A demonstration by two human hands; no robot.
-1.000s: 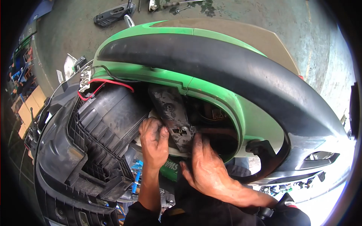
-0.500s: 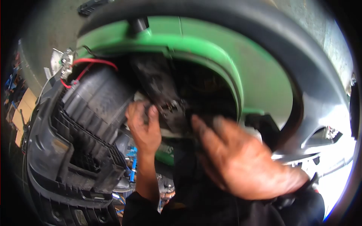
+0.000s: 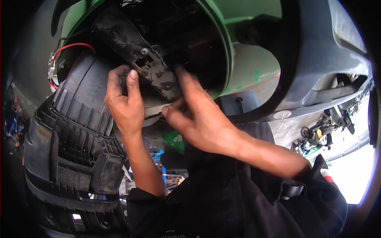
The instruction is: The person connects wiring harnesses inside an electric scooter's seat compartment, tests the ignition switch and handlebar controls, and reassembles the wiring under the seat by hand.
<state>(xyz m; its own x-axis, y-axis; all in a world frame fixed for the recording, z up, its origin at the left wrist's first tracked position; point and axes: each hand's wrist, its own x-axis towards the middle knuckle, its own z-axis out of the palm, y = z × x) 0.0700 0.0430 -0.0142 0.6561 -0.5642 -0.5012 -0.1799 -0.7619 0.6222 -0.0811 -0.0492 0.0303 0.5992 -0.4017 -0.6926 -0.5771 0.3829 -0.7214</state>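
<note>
A dirty dark bracket (image 3: pixel 127 43) with a screw and a square hole runs slanting across the opening of a green body shell (image 3: pixel 228 59). My left hand (image 3: pixel 126 99) is at the bracket's left edge, thumb up and fingers bent; what its fingertips press on is hard to make out. On the bracket's other side, my right hand (image 3: pixel 202 115) has its fingers apart, the forefinger reaching into the dark opening beside the bracket's lower end and the thumb near a pale edge below. Nothing shows in the right hand, though its fingertips are partly in shadow.
A large black ribbed plastic housing (image 3: pixel 75 158) fills the left side. A red cable (image 3: pixel 75 45) loops at a white connector (image 3: pixel 51 67) above it. A dark and grey outer panel (image 3: pixel 313 59) curves down the right. Motorcycles (image 3: pixel 317 133) stand farther back at the right.
The view has shifted down and closer, so the bracket appears higher. My right hand drew back from the bracket, then returned with its forefinger in the opening. My left hand stays by the bracket's left edge.
</note>
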